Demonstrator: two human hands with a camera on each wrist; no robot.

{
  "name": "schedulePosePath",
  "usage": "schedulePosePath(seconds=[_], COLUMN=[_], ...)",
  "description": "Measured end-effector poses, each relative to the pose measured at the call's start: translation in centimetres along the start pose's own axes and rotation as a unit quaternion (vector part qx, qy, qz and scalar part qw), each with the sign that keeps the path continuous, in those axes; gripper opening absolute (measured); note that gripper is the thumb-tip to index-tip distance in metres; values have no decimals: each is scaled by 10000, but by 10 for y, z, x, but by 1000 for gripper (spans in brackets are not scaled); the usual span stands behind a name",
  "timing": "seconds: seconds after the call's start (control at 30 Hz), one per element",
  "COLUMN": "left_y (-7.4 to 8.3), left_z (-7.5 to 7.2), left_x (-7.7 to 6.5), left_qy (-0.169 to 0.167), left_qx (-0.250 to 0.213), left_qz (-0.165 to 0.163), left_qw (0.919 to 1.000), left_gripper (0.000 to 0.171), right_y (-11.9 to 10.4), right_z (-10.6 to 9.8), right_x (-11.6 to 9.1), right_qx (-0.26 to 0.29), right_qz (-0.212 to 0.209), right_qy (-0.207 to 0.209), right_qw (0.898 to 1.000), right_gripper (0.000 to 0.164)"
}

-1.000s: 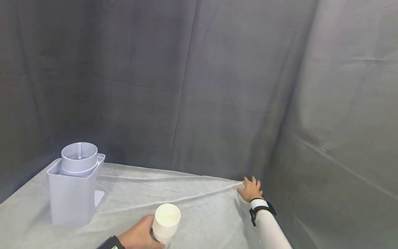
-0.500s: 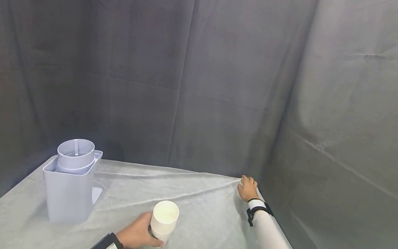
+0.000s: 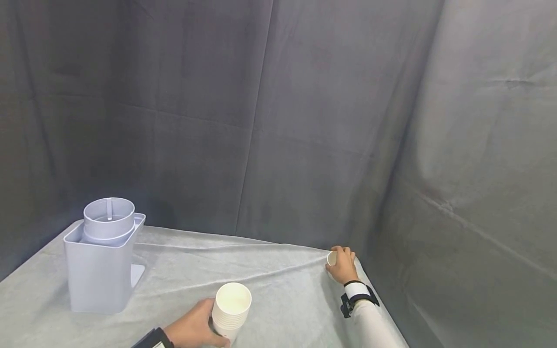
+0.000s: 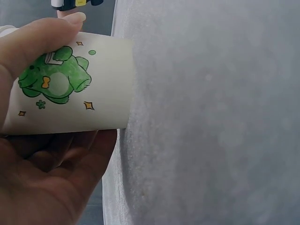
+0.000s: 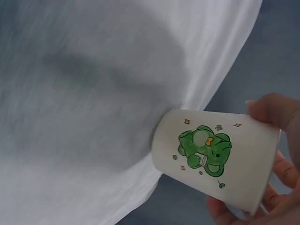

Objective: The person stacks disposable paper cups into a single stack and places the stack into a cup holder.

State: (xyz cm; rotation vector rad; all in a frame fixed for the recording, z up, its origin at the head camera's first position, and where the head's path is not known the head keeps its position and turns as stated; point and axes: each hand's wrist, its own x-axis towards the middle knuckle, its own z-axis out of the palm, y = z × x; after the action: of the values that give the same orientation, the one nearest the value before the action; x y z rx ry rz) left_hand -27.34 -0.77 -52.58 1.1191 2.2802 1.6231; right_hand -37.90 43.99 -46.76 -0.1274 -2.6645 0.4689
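My left hand [image 3: 197,325] grips a stack of white paper cups [image 3: 232,309] low in the middle of the head view, mouths up. In the left wrist view, the outermost cup [image 4: 105,105] bears a green cartoon bear, with the thumb and fingers on opposite sides. At the table's far right corner, my right hand [image 3: 344,268] holds a single paper cup [image 3: 332,258] near its rim. The right wrist view shows this cup [image 5: 206,157], also printed with a green bear, its base at the cloth. Part of it is hidden by the hand in the head view.
A pale lavender plastic bin [image 3: 97,280] stands on the left of the cloth-covered table [image 3: 183,270], with a round container [image 3: 109,222] set in its top. Grey curtains [image 3: 304,121] rise behind the table and along its right side.
My right hand has gone from spread fingers over the single cup to gripping it, and both have shifted slightly left. My left hand keeps its hold on the stack, nearly still.
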Motion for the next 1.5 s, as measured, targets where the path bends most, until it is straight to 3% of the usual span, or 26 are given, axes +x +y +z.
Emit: schedulePosePath(seconds=[0.23, 0.5, 0.93, 1.23, 1.5], left_y=[-1, -5, -8, -8, -8], left_z=[0, 0, -1, -2, -3], left_x=[2, 3, 5, 6, 7], left_qy=[34, 52, 77, 82, 36], left_qx=[-102, -74, -70, -100, -225], left_qz=[181, 369, 402, 207, 268], left_qw=[9998, 9993, 9991, 9997, 9994], left_gripper=[71, 71, 68, 69, 67], right_y=[-35, -83, -165, -209, -231], right_z=[-3, -11, -42, -68, -77], right_x=[-10, -31, -76, -105, -120], right_qx=[265, 639, 1037, 1614, 2020], right_qz=[-73, -669, -1868, -2362, -2669], right_qy=[247, 606, 1256, 1249, 1095], right_qw=[9993, 9939, 9688, 9500, 9359], right_gripper=[55, 51, 44, 44, 47])
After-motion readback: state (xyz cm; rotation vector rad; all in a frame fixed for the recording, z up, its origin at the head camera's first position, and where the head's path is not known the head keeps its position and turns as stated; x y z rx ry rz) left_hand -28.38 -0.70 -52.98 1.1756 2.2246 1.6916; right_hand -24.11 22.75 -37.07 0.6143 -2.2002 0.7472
